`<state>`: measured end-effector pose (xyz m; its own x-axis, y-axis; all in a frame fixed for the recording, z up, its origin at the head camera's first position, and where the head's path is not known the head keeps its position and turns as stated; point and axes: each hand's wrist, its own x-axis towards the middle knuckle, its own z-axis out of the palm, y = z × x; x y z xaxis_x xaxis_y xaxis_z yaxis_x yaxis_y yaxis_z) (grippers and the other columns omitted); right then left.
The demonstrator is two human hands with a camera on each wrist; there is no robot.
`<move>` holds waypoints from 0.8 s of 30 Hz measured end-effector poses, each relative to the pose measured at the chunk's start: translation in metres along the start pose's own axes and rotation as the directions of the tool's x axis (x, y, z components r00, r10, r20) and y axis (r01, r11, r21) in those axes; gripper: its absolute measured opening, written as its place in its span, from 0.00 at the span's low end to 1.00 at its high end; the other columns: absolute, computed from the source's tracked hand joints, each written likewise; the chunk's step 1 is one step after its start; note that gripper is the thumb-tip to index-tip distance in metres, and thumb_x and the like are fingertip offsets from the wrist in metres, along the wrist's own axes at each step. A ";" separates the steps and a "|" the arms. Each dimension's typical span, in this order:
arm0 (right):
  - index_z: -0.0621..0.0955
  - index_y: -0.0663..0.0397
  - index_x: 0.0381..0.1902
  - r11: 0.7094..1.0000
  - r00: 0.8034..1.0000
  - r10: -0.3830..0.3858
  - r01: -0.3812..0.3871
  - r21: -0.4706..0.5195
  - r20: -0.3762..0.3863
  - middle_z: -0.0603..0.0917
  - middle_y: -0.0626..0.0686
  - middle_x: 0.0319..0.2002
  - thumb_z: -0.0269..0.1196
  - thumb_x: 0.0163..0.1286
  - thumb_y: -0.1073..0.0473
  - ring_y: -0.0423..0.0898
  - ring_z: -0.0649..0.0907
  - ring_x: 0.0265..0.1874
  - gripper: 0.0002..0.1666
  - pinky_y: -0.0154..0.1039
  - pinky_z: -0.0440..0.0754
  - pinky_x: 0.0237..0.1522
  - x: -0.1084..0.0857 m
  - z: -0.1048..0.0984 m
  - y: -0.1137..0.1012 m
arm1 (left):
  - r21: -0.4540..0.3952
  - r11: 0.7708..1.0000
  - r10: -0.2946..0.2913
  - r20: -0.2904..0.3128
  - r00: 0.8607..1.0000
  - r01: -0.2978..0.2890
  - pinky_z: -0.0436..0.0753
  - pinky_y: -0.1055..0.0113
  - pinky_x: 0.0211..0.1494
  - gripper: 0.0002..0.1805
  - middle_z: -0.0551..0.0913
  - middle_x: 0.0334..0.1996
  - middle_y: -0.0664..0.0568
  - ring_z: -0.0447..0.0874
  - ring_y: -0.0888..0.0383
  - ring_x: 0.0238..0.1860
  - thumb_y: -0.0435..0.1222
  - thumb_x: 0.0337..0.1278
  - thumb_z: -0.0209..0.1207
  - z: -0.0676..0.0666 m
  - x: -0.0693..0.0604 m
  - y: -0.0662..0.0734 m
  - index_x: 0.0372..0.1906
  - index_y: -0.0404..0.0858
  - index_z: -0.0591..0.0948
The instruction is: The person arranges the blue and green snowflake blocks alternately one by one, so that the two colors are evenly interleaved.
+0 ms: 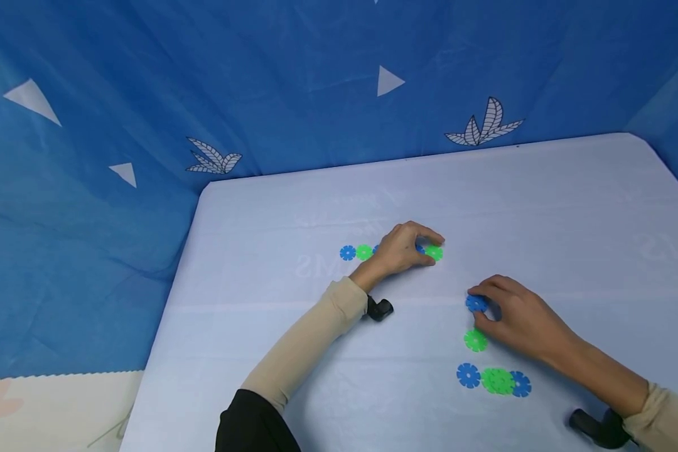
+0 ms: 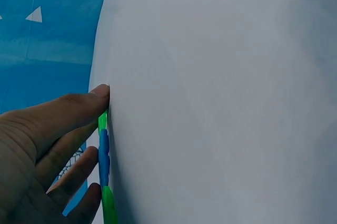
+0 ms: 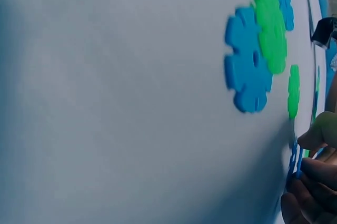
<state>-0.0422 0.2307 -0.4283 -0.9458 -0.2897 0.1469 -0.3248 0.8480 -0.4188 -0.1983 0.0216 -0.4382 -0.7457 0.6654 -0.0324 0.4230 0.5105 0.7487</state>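
- My left hand (image 1: 398,249) is pinching the end green disc (image 1: 434,253) by its edges between thumb and forefinger; in the left wrist view my other fingers are standing apart from one another.
- That disc is lying on the white table (image 1: 260,220), forming the three o'clock end of a straight row.
- At its nine o'clock, just beside it, the inner blue disc (image 1: 420,250) is showing through my grip.
- Farther toward nine o'clock, the half-hidden blue disc (image 1: 376,249), the row's green disc (image 1: 364,252) and the outermost blue disc (image 1: 347,252) are following; my hand is covering the middle.
- My right hand (image 1: 520,314), at four o'clock from my left, is pinching the held blue disc (image 1: 476,304) between thumb and fingertips; whether it is touching the table I cannot tell.
- At six o'clock from it, the loose green disc (image 1: 476,341) is lying near my thumb.
- Nearer me, the lower blue disc (image 1: 468,375) is lying at six o'clock from the loose green disc, while overlapping green discs (image 1: 497,381) are lying at five o'clock.
- At their three o'clock, the right-hand blue disc (image 1: 521,384) is meeting them.
- Past the table's twelve o'clock edge, a blue curtain (image 1: 294,81) is hanging.
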 end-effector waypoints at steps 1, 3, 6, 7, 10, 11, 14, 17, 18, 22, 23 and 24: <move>0.85 0.60 0.46 1.000 1.000 -0.006 0.006 0.000 -0.002 0.82 0.55 0.43 0.73 0.51 0.60 0.54 0.82 0.43 0.22 0.56 0.83 0.44 0.002 0.001 0.000 | 0.002 1.000 0.000 0.001 1.000 0.000 0.74 0.70 0.57 0.21 0.85 0.52 0.58 0.77 0.64 0.57 0.35 0.47 0.75 0.000 0.000 0.000 0.50 0.46 0.87; 0.85 0.60 0.46 1.000 1.000 -0.013 0.013 -0.004 -0.003 0.82 0.55 0.43 0.72 0.52 0.60 0.53 0.82 0.42 0.22 0.56 0.83 0.44 0.007 0.002 0.001 | 0.005 1.000 0.001 0.003 1.000 -0.001 0.74 0.70 0.57 0.21 0.85 0.52 0.58 0.77 0.64 0.58 0.35 0.47 0.75 0.000 0.000 0.001 0.51 0.45 0.87; 0.85 0.60 0.46 1.000 1.000 -0.013 0.012 -0.005 -0.005 0.81 0.56 0.43 0.72 0.52 0.60 0.53 0.82 0.41 0.21 0.55 0.83 0.43 0.012 0.004 0.002 | 0.006 1.000 0.005 0.004 1.000 -0.005 0.74 0.70 0.58 0.21 0.85 0.52 0.57 0.77 0.63 0.58 0.35 0.47 0.75 0.000 0.000 0.001 0.51 0.45 0.87; 0.85 0.60 0.46 1.000 1.000 -0.012 0.012 -0.005 -0.006 0.81 0.56 0.43 0.71 0.52 0.60 0.53 0.82 0.41 0.21 0.55 0.83 0.43 0.014 0.005 0.002 | 0.007 1.000 0.005 0.004 1.000 -0.005 0.74 0.71 0.58 0.21 0.85 0.52 0.57 0.77 0.63 0.58 0.35 0.47 0.75 0.000 0.000 0.001 0.51 0.45 0.87; 0.85 0.61 0.46 1.000 1.000 -0.015 0.015 0.005 -0.008 0.82 0.56 0.43 0.71 0.53 0.61 0.53 0.82 0.42 0.21 0.54 0.83 0.44 0.019 0.005 0.002 | 0.007 1.000 0.008 0.002 1.000 -0.008 0.73 0.71 0.58 0.21 0.84 0.52 0.57 0.77 0.63 0.58 0.35 0.47 0.75 0.000 0.000 0.002 0.51 0.44 0.87; 0.85 0.61 0.46 1.000 1.000 -0.016 0.016 0.007 -0.006 0.82 0.56 0.44 0.70 0.53 0.61 0.53 0.82 0.42 0.21 0.54 0.82 0.44 0.021 0.005 0.003 | 0.007 1.000 0.008 0.003 1.000 -0.008 0.73 0.71 0.58 0.21 0.84 0.52 0.57 0.77 0.63 0.58 0.35 0.47 0.75 0.000 0.000 0.002 0.51 0.44 0.87; 0.85 0.61 0.46 0.999 0.999 -0.030 0.030 0.018 -0.011 0.82 0.57 0.43 0.70 0.54 0.62 0.53 0.82 0.42 0.20 0.54 0.82 0.43 0.026 0.006 0.004 | 0.012 1.000 0.008 0.005 1.000 -0.008 0.73 0.71 0.58 0.21 0.84 0.52 0.57 0.77 0.63 0.58 0.35 0.47 0.75 0.000 0.000 0.002 0.51 0.45 0.87; 0.85 0.62 0.46 0.999 0.999 -0.039 0.039 0.021 -0.017 0.82 0.57 0.43 0.70 0.54 0.62 0.53 0.82 0.41 0.20 0.54 0.83 0.43 0.032 0.008 0.006 | 0.016 1.000 0.003 0.005 1.000 -0.004 0.74 0.71 0.57 0.22 0.85 0.52 0.57 0.77 0.63 0.58 0.35 0.47 0.75 0.000 0.001 0.002 0.51 0.45 0.87; 0.85 0.63 0.45 0.999 0.999 -0.043 0.044 0.021 -0.023 0.82 0.57 0.42 0.70 0.54 0.62 0.53 0.82 0.40 0.19 0.53 0.83 0.42 0.034 0.009 0.006 | 0.017 1.000 0.003 0.005 1.000 -0.003 0.74 0.71 0.57 0.22 0.85 0.52 0.57 0.77 0.63 0.58 0.35 0.47 0.75 0.000 0.001 0.001 0.51 0.45 0.87; 0.85 0.64 0.45 0.999 0.999 -0.035 0.035 0.025 -0.027 0.82 0.58 0.42 0.69 0.55 0.62 0.53 0.82 0.40 0.19 0.53 0.83 0.42 0.042 0.010 0.007 | 0.024 1.000 0.000 0.003 1.000 0.000 0.74 0.71 0.57 0.22 0.85 0.52 0.57 0.77 0.63 0.58 0.35 0.47 0.75 0.000 0.001 0.001 0.52 0.45 0.87; 0.85 0.64 0.45 0.999 0.999 -0.031 0.032 0.027 -0.028 0.82 0.58 0.42 0.69 0.55 0.62 0.53 0.82 0.40 0.19 0.53 0.83 0.42 0.044 0.010 0.007 | 0.027 1.000 -0.001 0.002 1.000 0.001 0.74 0.71 0.57 0.22 0.85 0.52 0.58 0.77 0.63 0.58 0.35 0.47 0.75 0.000 0.001 0.001 0.52 0.45 0.87; 0.85 0.64 0.46 0.999 0.999 -0.028 0.029 0.029 -0.028 0.82 0.58 0.42 0.69 0.55 0.62 0.53 0.82 0.40 0.19 0.53 0.83 0.42 0.046 0.010 0.008 | 0.030 1.000 -0.001 0.001 1.000 0.001 0.74 0.71 0.58 0.22 0.85 0.52 0.58 0.77 0.63 0.58 0.35 0.47 0.75 0.000 0.001 0.001 0.51 0.45 0.87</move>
<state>-0.0878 0.2194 -0.4338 -0.9359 -0.3007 0.1833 -0.3517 0.8260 -0.4405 -0.1988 0.0230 -0.4379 -0.7459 0.6652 -0.0335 0.4373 0.5270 0.7287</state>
